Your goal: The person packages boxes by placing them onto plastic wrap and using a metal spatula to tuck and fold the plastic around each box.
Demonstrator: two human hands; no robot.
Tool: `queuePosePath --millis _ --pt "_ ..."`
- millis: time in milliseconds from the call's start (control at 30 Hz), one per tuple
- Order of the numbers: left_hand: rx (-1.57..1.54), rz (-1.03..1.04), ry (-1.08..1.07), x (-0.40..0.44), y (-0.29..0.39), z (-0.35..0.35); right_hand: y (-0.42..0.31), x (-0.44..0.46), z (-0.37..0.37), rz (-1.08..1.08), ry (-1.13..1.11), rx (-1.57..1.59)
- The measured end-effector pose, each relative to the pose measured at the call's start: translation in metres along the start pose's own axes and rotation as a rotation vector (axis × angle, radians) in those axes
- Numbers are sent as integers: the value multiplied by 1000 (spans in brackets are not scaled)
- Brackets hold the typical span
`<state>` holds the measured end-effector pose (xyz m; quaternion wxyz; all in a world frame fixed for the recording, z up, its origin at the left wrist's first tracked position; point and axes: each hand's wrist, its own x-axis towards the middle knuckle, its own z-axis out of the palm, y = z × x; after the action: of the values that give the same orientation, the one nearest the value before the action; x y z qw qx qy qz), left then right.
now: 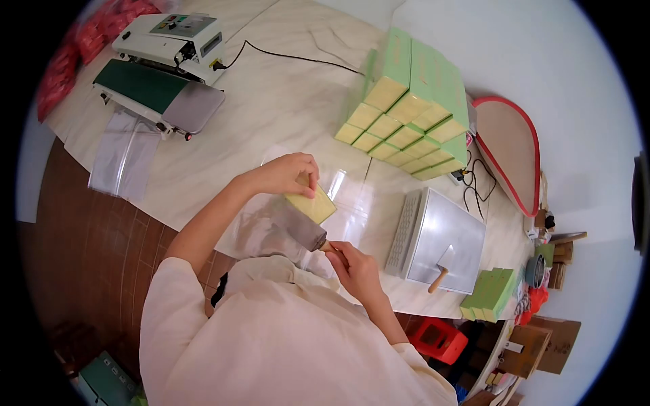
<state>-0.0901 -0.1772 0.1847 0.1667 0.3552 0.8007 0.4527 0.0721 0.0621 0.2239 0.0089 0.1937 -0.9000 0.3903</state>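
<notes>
My right hand (356, 273) grips the short wooden handle of a flat metal scraper (298, 225). Its broad blade points left, against or just over the near edge of a pale yellow box (317, 204). The fingers of my left hand (291, 174) are pinched at the far edge of that box, partly covering it. Clear plastic film (261, 233) lies under and around the box on the table. Whether the blade touches the box or the film cannot be made out.
A sealing machine (169, 40) with a green belt stands back left. Stacked green-and-yellow boxes (413, 101) rise behind my hands. To the right, a second scraper (443, 264) lies on a metal hot plate (450, 233), beside more green boxes (489, 294). A black cable crosses the table.
</notes>
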Motion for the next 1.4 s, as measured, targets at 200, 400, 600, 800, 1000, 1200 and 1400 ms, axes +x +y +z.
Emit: queuePosePath --millis 200,400,600,800,1000,1200,1400 --pt "-784 -154 339 -14 -33 25 8 4 2 103 16 22" --pt "-719 -79 651 -16 -31 71 9 6 2 153 116 -45" --pt "-753 -52 750 -5 -63 80 8 4 -2 126 137 -169" --pt "-843 -16 843 0 -70 83 11 -19 -16 159 56 -240" --pt "-970 11 861 7 -73 84 8 -42 -24 194 59 -241" --pt "-1012 37 846 10 -73 82 12 -50 -34 166 77 -214" --pt "-1076 30 846 16 -74 85 7 -3 -3 42 174 -227"
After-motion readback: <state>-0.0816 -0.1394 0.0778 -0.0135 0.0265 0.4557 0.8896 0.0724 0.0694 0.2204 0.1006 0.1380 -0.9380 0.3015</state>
